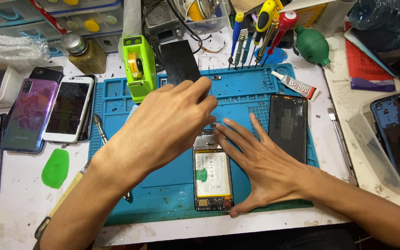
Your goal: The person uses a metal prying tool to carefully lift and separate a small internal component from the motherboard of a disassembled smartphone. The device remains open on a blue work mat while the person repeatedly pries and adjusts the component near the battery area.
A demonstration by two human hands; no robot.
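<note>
Hands worked over an opened phone (213, 173) on the blue mat (172, 185). Left hand (167, 125), grip narrow, pinched near its top; right hand (260, 162) lay flat, fingers spread, beside it. White glue tube (296, 86) lay above.

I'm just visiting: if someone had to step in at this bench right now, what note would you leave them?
Left hand: reaching over the blue mat, fingers on a black panel; whether it is gripped is unclear.
Right hand: flat, open, steadying the opened phone at the mat's front.
Done: that phone's back is off and its battery shows. A black back cover lies right of it.
Left: phone still open; screwdrivers and glue tube wait at the mat's far edge.
</note>
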